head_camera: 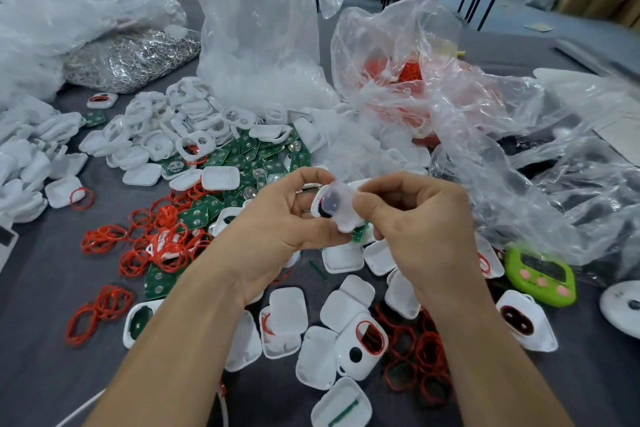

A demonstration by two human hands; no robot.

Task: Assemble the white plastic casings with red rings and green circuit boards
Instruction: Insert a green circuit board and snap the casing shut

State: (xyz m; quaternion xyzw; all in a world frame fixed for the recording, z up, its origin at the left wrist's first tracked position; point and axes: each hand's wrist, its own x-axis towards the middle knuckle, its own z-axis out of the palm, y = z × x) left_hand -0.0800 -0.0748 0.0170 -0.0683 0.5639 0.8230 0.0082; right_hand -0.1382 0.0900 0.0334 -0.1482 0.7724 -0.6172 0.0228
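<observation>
Both hands meet over the middle of the table on one white plastic casing (pixel 337 210). My left hand (pixel 277 222) grips its left side, thumb under it and fingers curled over the top. My right hand (pixel 420 218) pinches its right edge. The casing is blurred; a dark opening with a red edge shows in it, and a green corner (pixel 360 235) peeks out below. Loose red rings (pixel 152 239) lie to the left, green circuit boards (pixel 256 156) behind the hands, white casings (pixel 343 309) below them.
Clear plastic bags stand behind: one with white parts (pixel 263 56), one with red rings (pixel 408 80), one with metal clips (pixel 131 56). A green timer (pixel 540 276) and a white round device (pixel 623 312) lie at right. More white casings (pixel 27 163) are piled at left.
</observation>
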